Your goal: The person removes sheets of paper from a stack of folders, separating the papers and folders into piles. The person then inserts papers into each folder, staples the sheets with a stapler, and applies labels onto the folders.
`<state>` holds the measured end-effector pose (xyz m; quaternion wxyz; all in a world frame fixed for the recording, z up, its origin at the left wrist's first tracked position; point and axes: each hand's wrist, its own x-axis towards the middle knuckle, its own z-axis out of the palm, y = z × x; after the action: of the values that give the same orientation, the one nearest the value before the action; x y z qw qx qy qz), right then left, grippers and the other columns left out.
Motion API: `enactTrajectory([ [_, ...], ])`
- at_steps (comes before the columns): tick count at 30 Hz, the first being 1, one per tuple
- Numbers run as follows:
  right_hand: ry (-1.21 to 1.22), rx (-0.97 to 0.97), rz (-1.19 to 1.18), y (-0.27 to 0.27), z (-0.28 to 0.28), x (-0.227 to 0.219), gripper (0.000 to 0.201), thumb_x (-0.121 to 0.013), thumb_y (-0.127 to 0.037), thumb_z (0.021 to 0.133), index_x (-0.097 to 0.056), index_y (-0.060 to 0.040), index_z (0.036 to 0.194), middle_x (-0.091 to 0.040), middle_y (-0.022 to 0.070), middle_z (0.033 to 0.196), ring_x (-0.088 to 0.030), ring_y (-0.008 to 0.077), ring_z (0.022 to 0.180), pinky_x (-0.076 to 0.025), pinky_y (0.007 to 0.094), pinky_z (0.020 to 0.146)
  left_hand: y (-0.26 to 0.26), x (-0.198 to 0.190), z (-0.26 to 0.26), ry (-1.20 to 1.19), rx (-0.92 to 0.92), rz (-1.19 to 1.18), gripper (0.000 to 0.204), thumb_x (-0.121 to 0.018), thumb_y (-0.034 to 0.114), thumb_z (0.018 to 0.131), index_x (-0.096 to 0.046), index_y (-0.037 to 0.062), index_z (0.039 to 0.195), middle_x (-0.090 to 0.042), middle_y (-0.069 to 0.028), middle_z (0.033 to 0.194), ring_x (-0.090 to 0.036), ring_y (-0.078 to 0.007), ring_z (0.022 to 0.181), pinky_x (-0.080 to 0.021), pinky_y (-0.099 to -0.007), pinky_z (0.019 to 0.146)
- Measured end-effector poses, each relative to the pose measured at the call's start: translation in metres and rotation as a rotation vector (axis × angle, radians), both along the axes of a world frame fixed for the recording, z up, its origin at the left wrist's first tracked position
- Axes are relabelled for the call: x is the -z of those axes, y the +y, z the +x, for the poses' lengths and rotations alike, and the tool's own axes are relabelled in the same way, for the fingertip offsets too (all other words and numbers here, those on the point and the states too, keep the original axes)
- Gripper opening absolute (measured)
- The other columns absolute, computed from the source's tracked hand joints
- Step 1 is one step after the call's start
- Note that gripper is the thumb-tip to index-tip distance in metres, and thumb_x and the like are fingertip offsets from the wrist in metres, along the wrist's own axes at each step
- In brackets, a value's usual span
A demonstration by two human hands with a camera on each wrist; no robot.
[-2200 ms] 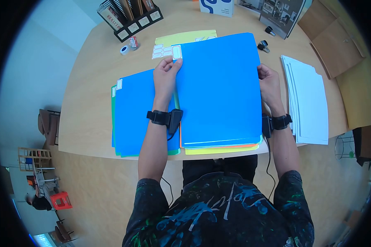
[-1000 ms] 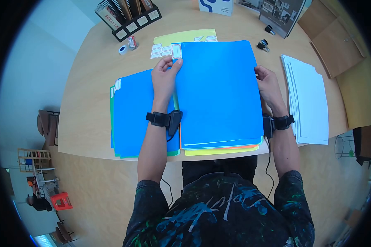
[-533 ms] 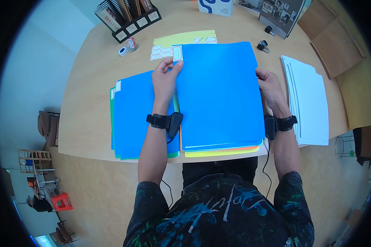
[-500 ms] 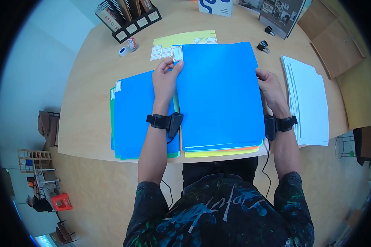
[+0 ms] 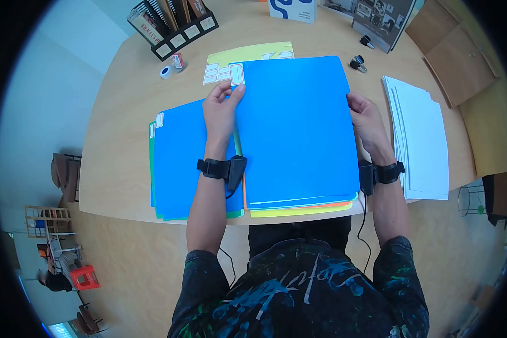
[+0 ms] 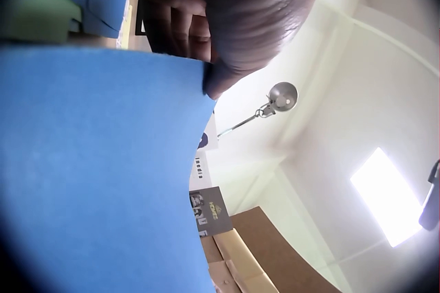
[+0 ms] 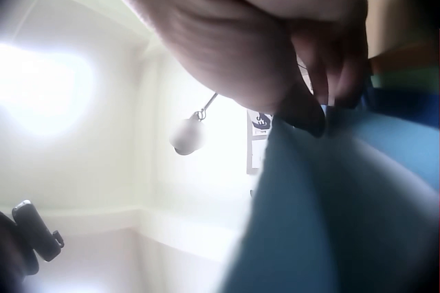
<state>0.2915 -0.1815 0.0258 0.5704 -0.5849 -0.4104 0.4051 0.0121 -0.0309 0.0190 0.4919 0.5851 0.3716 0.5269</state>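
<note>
A large blue folder with a white label at its upper left corner is held between both hands. My left hand pinches its left edge just below the label, thumb on top. At the right edge, my right hand pinches the folder between thumb and curled fingers. In the left wrist view the left thumb presses on the blue sheet; the right wrist view has the right hand gripping the folder's edge. Orange and yellow folders show beneath its lower edge.
Left of it lies a stack of blue and green folders with labels. Behind are a label sheet and yellow sheet, a tape roll, a black file rack and black clips. White folders lie right.
The blue folder and both hands have shifted slightly left in the head view, whose picture has also shifted a little. Both hands keep their pinch.
</note>
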Motion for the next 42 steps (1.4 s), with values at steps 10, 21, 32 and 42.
enactTrajectory([
  [10,0.169,-0.139,0.168,0.000,0.001,-0.001,0.029,-0.070,-0.011,0.093,-0.064,-0.0021,0.120,-0.073,0.0032,0.100,-0.065,0.0061,0.079,-0.052,0.0218,0.072,0.001,-0.002,-0.005,-0.121,0.046,-0.150,0.025,-0.072,0.016,0.094,-0.066,0.0023,0.114,-0.072,-0.0025,0.093,-0.063,-0.0039,0.075,-0.047,-0.0179,0.062],
  [21,0.017,-0.018,0.170,0.001,0.002,0.010,0.016,-0.064,-0.019,0.099,-0.068,-0.0052,0.107,-0.059,-0.0059,0.076,-0.054,0.0000,0.071,-0.042,0.0189,0.063,0.002,0.002,-0.003,-0.086,0.096,-0.160,0.029,-0.073,0.015,0.093,-0.064,0.0004,0.116,-0.073,-0.0069,0.099,-0.067,-0.0082,0.086,-0.052,-0.0204,0.073],
  [32,-0.048,-0.099,0.056,0.006,-0.001,0.019,0.017,-0.068,-0.020,0.096,-0.071,-0.0036,0.100,-0.066,-0.0029,0.080,-0.054,0.0028,0.067,-0.043,0.0192,0.062,0.004,0.002,0.002,-0.025,0.040,-0.114,0.032,-0.076,0.019,0.091,-0.065,-0.0016,0.113,-0.072,-0.0044,0.092,-0.065,-0.0061,0.080,-0.050,-0.0195,0.069],
  [42,0.144,-0.036,0.131,-0.005,0.008,-0.003,0.019,-0.069,-0.016,0.094,-0.069,-0.0021,0.107,-0.069,0.0008,0.092,-0.062,0.0065,0.077,-0.050,0.0223,0.069,-0.026,-0.060,-0.015,-0.113,0.073,-0.072,0.023,-0.071,0.023,0.095,-0.068,0.0042,0.108,-0.068,0.0023,0.083,-0.059,-0.0027,0.069,-0.043,-0.0176,0.059],
])
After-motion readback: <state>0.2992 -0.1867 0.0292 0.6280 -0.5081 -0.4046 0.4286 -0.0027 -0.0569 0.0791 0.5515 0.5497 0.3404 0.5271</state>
